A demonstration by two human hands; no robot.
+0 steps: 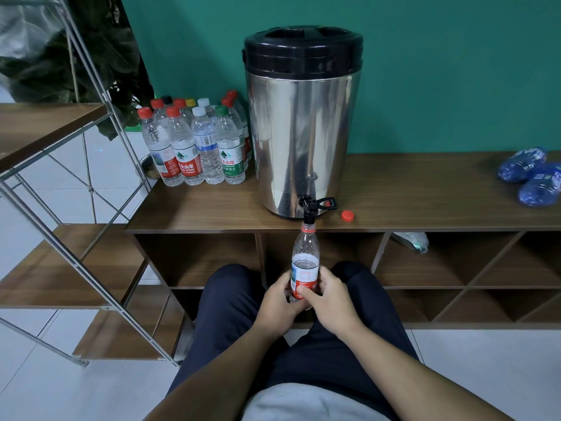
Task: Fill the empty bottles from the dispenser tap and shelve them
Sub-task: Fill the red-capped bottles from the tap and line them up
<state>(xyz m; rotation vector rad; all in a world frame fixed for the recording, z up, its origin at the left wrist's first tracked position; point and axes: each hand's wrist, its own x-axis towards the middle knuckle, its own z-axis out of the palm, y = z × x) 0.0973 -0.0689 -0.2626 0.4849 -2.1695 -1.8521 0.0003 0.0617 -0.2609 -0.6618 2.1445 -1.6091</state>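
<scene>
A clear plastic bottle [305,259] with a red and white label stands upright under the black tap [309,209] of a steel dispenser [303,126] with a black lid. Its open mouth sits right at the spout, and water reaches about the top of the label. My left hand [277,302] grips the bottle's lower part from the left. My right hand [329,294] grips it from the right, thumb across the label. The bottle's red cap [348,216] lies on the wooden cabinet top [212,208] just right of the tap.
Several capped bottles [197,141] stand in a cluster left of the dispenser. Two blue crumpled bottles [531,174] lie at the far right. A clear bottle [413,241] lies in a cubby below. A metal-framed wooden shelf [60,262] stands at left. My knees flank the held bottle.
</scene>
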